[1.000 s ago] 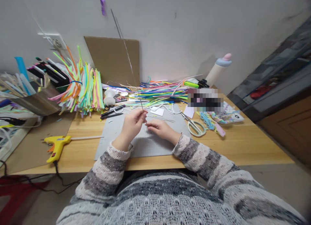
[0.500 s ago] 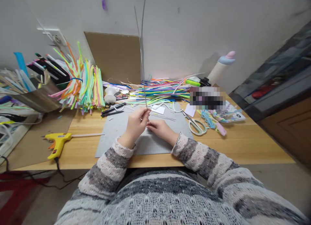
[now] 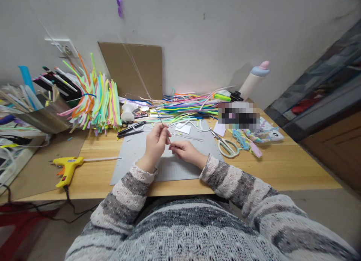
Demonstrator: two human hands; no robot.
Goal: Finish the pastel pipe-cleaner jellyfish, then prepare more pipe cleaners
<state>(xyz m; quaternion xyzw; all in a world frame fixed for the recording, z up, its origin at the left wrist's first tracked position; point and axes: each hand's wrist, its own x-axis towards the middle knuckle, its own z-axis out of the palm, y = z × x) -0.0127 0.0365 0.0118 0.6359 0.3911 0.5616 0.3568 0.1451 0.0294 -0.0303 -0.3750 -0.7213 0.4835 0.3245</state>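
Two thin grey wires [image 3: 155, 109] rise from my hands and lean up to the left, blurred toward their tips. My left hand [image 3: 155, 142] pinches them near the bottom between thumb and fingers. Close beside it, my right hand [image 3: 186, 151] has its fingertips closed at the wires' lower end, largely hidden by the fingers. Both hands are above a grey mat [image 3: 134, 163]. On the mat behind them lie more thin wires [image 3: 187, 136] and a white card [image 3: 182, 128].
Left stands a yellow glue gun [image 3: 67, 167] with its cord; behind it, a bundle of coloured pipe cleaners [image 3: 98, 103]. White-handled scissors [image 3: 229, 150] lie right of the mat. Loose pipe cleaners [image 3: 186, 106] line the wall beside a white spool [image 3: 128, 113]. Cardboard [image 3: 132, 69] leans there.
The wires have swung from nearly upright to a leftward slant. My left hand has tilted slightly left with them, while my right hand stays almost in place.
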